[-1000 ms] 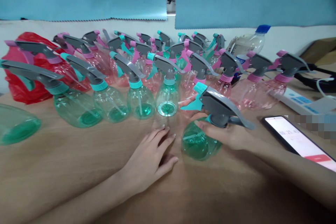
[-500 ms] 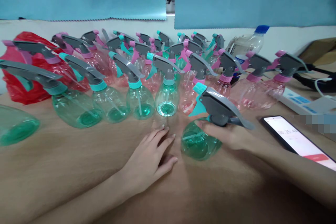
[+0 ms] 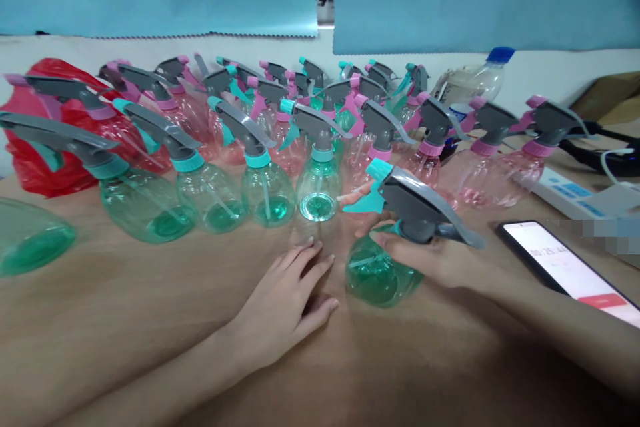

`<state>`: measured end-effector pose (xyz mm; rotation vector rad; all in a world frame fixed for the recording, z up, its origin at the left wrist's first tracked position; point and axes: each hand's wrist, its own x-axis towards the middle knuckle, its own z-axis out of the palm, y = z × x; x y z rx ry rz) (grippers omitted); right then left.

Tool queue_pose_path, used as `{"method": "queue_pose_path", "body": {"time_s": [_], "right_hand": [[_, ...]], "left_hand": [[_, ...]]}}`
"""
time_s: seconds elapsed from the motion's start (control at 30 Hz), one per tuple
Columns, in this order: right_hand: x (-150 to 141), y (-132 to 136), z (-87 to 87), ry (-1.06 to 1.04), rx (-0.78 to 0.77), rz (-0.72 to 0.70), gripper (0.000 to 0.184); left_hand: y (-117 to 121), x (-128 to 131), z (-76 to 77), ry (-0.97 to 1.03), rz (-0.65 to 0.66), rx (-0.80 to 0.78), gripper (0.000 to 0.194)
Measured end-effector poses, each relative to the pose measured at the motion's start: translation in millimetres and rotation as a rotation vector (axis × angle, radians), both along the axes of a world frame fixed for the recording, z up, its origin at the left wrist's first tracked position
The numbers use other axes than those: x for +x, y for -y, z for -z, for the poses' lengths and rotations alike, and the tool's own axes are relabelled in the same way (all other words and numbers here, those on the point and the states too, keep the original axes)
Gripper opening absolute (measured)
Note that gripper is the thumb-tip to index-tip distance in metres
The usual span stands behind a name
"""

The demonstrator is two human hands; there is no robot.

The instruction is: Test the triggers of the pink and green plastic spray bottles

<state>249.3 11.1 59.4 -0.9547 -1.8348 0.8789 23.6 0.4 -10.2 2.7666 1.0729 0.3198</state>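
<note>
My right hand (image 3: 440, 260) is wrapped round the neck of a green spray bottle (image 3: 377, 273) that stands on the wooden table (image 3: 150, 320). Its grey trigger head (image 3: 417, 207) with a teal nozzle points left, and my index finger lies on the teal trigger. My left hand (image 3: 287, 300) rests flat on the table just left of that bottle, fingers stretched out, holding nothing. A row of green spray bottles (image 3: 267, 190) stands right behind my hands.
Several pink spray bottles (image 3: 480, 167) stand behind and to the right. A red plastic bag (image 3: 50, 160) lies at the far left. A phone (image 3: 570, 270) with a lit screen lies at the right, near a white power strip (image 3: 575, 193) and a water bottle (image 3: 470, 83).
My right index finger has stretched out again onto the teal trigger. The bottle and my left hand have stayed in place.
</note>
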Motion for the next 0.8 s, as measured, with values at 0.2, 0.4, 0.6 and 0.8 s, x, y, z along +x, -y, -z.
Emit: {"method": "queue_pose_path", "body": {"time_s": [0.2, 0.4, 0.6, 0.8], "right_hand": [[-1.2, 1.4, 0.1, 0.022, 0.012, 0.065, 0.028], [-0.8, 0.1, 2.1, 0.001, 0.015, 0.05, 0.029], [-0.8, -0.5, 3.2, 0.0, 0.017, 0.032, 0.024], [0.7, -0.9, 5.8, 0.026, 0.033, 0.045, 0.016]], "left_hand": [[0.6, 0.2, 0.4, 0.002, 0.005, -0.001, 0.05], [1.1, -0.7, 1.9, 0.008, -0.001, -0.002, 0.051], [0.2, -0.3, 2.5, 0.01, 0.001, 0.001, 0.051], [0.7, -0.9, 3.0, 0.017, 0.001, 0.002, 0.051]]}}
